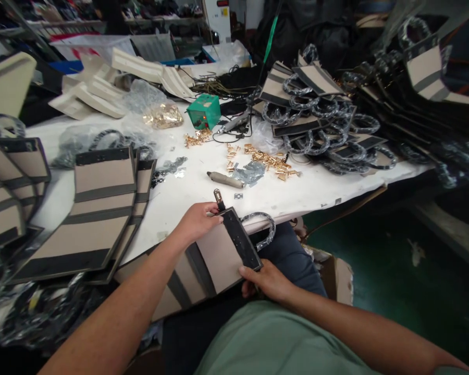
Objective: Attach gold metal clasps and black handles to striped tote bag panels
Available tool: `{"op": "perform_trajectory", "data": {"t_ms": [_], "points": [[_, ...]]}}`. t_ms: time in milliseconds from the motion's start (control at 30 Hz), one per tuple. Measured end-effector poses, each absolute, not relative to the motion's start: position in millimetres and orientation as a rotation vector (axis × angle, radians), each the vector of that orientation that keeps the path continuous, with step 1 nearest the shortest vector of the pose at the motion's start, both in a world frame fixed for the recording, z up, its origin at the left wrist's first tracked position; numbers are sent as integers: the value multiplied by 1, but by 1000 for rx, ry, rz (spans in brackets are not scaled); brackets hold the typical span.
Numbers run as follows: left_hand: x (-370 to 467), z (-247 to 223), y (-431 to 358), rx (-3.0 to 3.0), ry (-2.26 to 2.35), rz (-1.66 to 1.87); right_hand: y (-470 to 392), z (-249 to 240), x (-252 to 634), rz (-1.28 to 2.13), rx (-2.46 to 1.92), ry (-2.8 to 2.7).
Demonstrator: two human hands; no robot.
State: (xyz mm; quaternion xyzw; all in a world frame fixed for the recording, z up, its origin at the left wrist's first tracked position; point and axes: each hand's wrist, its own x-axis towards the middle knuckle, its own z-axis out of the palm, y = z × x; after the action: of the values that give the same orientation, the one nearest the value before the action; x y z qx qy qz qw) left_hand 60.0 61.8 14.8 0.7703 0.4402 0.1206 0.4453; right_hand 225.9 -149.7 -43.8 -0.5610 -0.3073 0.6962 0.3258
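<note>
A beige and black bag panel (219, 255) lies across my lap, tilted against the table's edge. My left hand (199, 221) grips its upper left corner, close to a small strap with gold-coloured hardware (218, 197) that sticks up there. My right hand (268, 281) pinches the lower right corner, thumb on top. From the panel's far side loops a plastic-wrapped handle (266, 229). Just beyond it on the table are a grey pen-shaped tool (225, 179), a small metal plate (238, 196) and a heap of thin metal plates (250, 173).
Gold-coloured metal fittings (273, 162) lie scattered near a green box (204, 111) with a corded tool (234, 123). Stacked panels (101, 208) stand at left, and more panels with wrapped handles (320, 120) are piled at right. A cardboard box (342, 278) is on the floor.
</note>
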Motion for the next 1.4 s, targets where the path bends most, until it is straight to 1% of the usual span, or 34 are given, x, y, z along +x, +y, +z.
{"op": "perform_trajectory", "data": {"t_ms": [100,200,233,300,333,400,433,500,633,767,833,900,967,1067,1267,1400], "points": [[63,11,59,2028,1113,280,-154,-43,239,1808,-1515,-1122],[62,9,57,2026,1153,275,-163,-16,264,1677,-1627,-1553],[62,8,57,2005,1157,278,-163,-3,274,1548,-1710,-1698],[62,6,59,1969,1147,296,-153,24,288,1128,-1851,-1892],[62,6,60,1959,1135,305,-142,35,292,887,-1848,-1925],[63,6,63,1953,1113,309,-113,45,295,493,-1691,-1976],[63,6,65,1956,1106,303,-97,43,293,375,-1592,-2036],[64,9,65,1964,1110,287,-66,30,288,265,-1461,-2161],[64,17,54,1959,1299,294,-37,-3,280,216,-1469,-2188],[62,18,19,2306,1518,574,-43,-9,278,107,-1531,-2225],[60,12,-5,2522,1468,708,-46,-6,277,60,-1551,-2255],[56,1,-27,2658,1344,759,-47,-5,277,29,-1537,-2279],[53,-10,-41,2712,1265,761,-46,-6,277,27,-1486,-2279],[51,-19,-46,2686,1273,704,-41,-9,277,75,-1422,-2234],[57,-11,-29,2571,1344,572,-17,-9,281,300,-1433,-2166],[62,-11,-34,2547,1401,573,-18,-9,281,310,-1425,-2180]]}}
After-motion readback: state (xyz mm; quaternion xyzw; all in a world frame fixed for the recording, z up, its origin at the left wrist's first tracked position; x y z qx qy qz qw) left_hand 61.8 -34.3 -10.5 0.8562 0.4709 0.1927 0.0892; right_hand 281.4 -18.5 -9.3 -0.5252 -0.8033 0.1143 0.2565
